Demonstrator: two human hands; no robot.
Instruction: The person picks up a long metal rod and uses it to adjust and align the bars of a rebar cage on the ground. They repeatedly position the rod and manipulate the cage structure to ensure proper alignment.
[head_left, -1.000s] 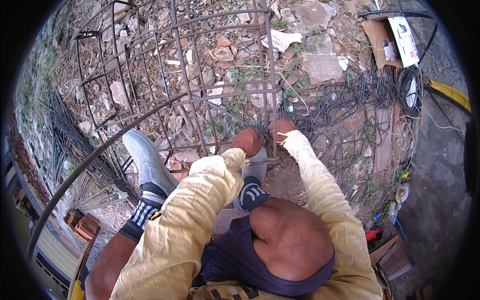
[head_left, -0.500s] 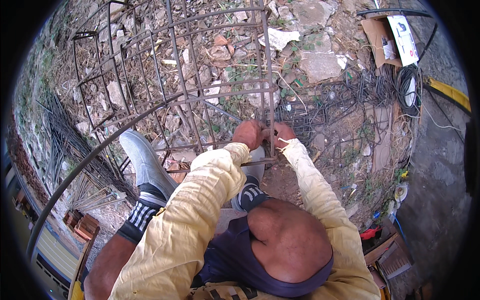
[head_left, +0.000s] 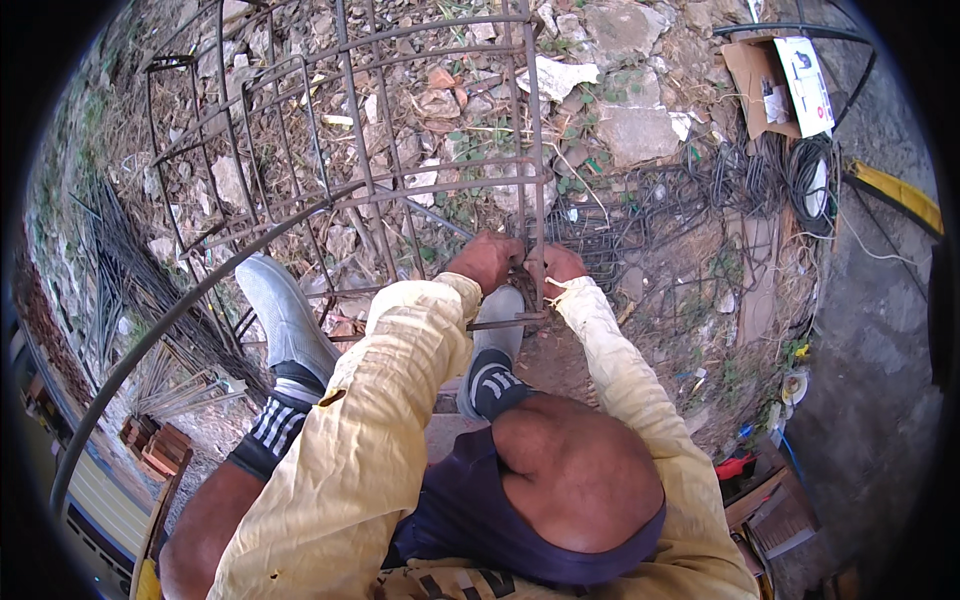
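Observation:
A cage of rusty steel bars stands on rubble before me. At its near right corner, my left hand is just left of an upright-running bar, its fingers curled closed. My right hand is closed at the right side of that same bar, fingertips against or close to it. Whatever the fingertips pinch is too small and hidden to make out. Below the hands, a short cross bar passes over my right shoe.
A long bent bar arcs across the left side. Thin rods lie in a bundle at left, bricks lower left. Wire mesh lies right of the hands. An open cardboard box and coiled wire are far right.
My left hand has shifted slightly left and up, leaving a narrow gap between the hands. My right hand has moved a little left, toward the bar. The cage looks unmoved.

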